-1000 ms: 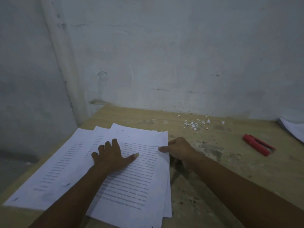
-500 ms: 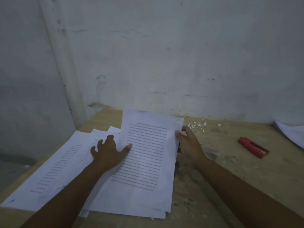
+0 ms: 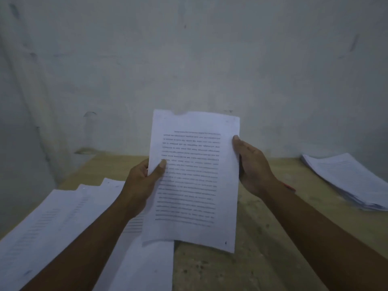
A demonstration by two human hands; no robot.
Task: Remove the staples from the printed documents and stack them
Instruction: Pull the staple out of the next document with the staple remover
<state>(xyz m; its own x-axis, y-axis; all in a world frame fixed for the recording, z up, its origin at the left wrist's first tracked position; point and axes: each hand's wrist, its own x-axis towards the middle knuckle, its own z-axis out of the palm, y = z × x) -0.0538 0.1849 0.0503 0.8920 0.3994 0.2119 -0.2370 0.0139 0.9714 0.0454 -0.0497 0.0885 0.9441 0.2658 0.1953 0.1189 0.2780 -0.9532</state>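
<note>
A white paper document (image 3: pixel 193 185), printed with close lines of dark text, is held up off the table, roughly upright and leaning a little, its printed face toward the camera. Its top edge has a small notch near the left corner, and a tiny dark mark sits near the bottom right corner. The text is too blurred to read.

The left hand (image 3: pixel 142 185) grasps the document's left edge, with the thumb pressed on the printed face and the fingers curled behind the paper. The right hand (image 3: pixel 254 169) grips the document's right edge, thumb tip up along the margin and the fingers hidden behind the sheet.

Below and to the left of the document, white printed loose sheets (image 3: pixel 63 217) lie fanned out flat, overlapping one another; the document's lower left corner hangs over the nearest of them. Well to the right of the document lies a thick stack of paper (image 3: pixel 346 179), white and slightly skewed. Beneath the document is the worn, light brown wooden table (image 3: pixel 262 238). Just right of the document, behind the right wrist, a sliver of a red object (image 3: pixel 289 186) shows; what it is cannot be told. Behind the document rises a scuffed, pale grey wall (image 3: pixel 189 59).
</note>
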